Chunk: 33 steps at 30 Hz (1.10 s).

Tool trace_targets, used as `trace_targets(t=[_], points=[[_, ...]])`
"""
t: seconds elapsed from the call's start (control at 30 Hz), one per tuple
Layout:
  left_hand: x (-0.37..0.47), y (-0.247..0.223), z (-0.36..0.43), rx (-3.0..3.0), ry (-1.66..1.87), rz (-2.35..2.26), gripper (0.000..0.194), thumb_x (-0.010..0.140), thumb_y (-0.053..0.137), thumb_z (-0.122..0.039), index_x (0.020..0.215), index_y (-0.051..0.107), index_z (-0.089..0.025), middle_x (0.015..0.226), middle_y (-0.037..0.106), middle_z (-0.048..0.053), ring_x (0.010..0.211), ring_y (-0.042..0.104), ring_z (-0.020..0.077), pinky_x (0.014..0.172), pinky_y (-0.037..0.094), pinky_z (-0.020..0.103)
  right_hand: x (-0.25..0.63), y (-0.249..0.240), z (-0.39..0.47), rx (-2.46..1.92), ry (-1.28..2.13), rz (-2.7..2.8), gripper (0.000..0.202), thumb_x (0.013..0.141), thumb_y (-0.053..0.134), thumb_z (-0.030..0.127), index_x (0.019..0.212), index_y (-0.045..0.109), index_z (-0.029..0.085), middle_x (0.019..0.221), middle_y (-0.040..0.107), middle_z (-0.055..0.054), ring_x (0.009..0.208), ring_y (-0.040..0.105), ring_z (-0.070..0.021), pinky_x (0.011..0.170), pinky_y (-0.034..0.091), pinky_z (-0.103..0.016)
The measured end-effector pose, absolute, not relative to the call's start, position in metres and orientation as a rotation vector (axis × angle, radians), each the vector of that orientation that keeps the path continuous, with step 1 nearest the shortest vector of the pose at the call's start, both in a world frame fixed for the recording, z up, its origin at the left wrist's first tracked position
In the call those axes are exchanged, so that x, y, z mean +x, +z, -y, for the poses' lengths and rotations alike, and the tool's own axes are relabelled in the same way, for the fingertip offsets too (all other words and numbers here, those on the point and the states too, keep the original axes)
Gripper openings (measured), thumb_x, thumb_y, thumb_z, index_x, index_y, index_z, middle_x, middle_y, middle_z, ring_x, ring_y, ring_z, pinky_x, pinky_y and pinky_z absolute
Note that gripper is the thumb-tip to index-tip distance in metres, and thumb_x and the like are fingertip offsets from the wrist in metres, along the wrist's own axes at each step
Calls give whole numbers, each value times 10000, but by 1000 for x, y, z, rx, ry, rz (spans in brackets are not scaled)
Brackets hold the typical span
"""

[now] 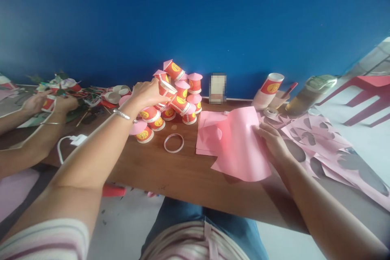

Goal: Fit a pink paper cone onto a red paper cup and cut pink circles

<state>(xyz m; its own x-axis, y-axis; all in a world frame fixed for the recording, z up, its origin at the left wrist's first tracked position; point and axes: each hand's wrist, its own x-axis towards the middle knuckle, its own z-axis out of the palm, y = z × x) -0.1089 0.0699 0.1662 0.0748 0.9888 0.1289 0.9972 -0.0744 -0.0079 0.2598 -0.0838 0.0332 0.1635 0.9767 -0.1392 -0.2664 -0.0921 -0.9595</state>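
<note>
My left hand (pixel 149 92) reaches into a pile of red paper cups with yellow round prints and pink cone tops. Its fingers are closed on one red paper cup (pixel 166 88), partly covered by the hand. Around it, other cone-topped cups lie tilted or stand stacked, such as a cup (pixel 195 84) at the pile's right side. My right hand (pixel 272 140) grips the right edge of a curled pink paper sheet (pixel 240 146), thumb on top. More flat pink sheets (pixel 207 132) lie partly under it on the brown table (pixel 183 174).
A roll of thin tape (pixel 174 143) lies before the cups. Pink paper scraps with round cut-outs (pixel 317 138) cover the right side, near a cup stack (pixel 271 85) and a jar (pixel 310 93). At left, another person's hands (pixel 65 103) work with a cup; a white plug (pixel 78 139) lies nearby.
</note>
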Motion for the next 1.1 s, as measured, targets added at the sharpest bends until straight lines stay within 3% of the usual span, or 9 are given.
trace_targets(t=[0.17, 0.27, 0.33, 0.4, 0.47, 0.6, 0.77, 1.1], points=[[-109, 199, -63, -2166, -326, 1959, 816, 845, 724, -586, 1402, 510, -29, 1335, 674, 199, 1233, 651, 369, 1046, 479, 492, 265, 32, 82, -1174, 1280, 815, 310, 685, 920, 480, 799, 716, 276, 731, 727, 12, 621, 668, -179, 545, 546, -292], [-131, 218, -67, -2086, -464, 1626, 738, 868, 762, -411, 1454, 496, -51, 1468, 564, 131, 1411, 488, 349, 1223, 237, 596, 266, 31, 80, -1179, 1288, 845, 291, 708, 899, 477, 862, 736, 292, 762, 753, 3, 653, 705, -221, 570, 571, -327], [-148, 220, -73, -2116, -415, 1476, 583, 921, 716, -298, 1424, 535, -63, 1491, 544, 85, 1453, 409, 295, 1262, 73, 612, 266, 30, 80, -1181, 1292, 865, 288, 724, 886, 481, 892, 745, 295, 789, 768, -2, 667, 718, -234, 585, 577, -337], [-162, 214, -79, -2186, -328, 1364, 379, 992, 520, -119, 1361, 584, -65, 1466, 578, 71, 1433, 395, 225, 1272, -40, 607, 266, 31, 81, -1168, 1290, 871, 279, 731, 883, 479, 876, 739, 289, 789, 769, -1, 661, 714, -228, 591, 573, -333], [-171, 203, -83, -2258, -247, 1266, 415, 999, 347, -27, 1301, 622, -98, 1418, 613, 49, 1418, 375, 183, 1276, -89, 599, 265, 33, 82, -1154, 1291, 864, 276, 734, 886, 472, 849, 729, 277, 782, 763, 1, 650, 702, -214, 591, 566, -321], [-174, 185, -87, -2386, -169, 1232, 424, 995, 314, -40, 1114, 687, -202, 1264, 674, -17, 1401, 323, 146, 1286, -119, 564, 263, 34, 83, -1150, 1303, 851, 286, 731, 898, 464, 832, 727, 258, 776, 753, -3, 647, 687, -198, 586, 554, -300], [-174, 180, -91, -2557, -181, 1214, 444, 930, 353, 25, 1018, 721, -207, 1226, 691, 6, 1374, 353, 146, 1287, -127, 536, 265, 29, 80, -1147, 1334, 837, 316, 714, 913, 479, 846, 734, 256, 759, 744, 1, 629, 676, -185, 581, 556, -292], [-185, 194, -81, -2449, -107, 1195, 542, 954, 300, -68, 1363, 630, -200, 1388, 636, 1, 1419, 359, 146, 1304, -59, 524, 265, 34, 81, -1177, 1298, 840, 279, 717, 906, 469, 821, 740, 270, 783, 754, -10, 657, 689, -207, 565, 557, -306]])
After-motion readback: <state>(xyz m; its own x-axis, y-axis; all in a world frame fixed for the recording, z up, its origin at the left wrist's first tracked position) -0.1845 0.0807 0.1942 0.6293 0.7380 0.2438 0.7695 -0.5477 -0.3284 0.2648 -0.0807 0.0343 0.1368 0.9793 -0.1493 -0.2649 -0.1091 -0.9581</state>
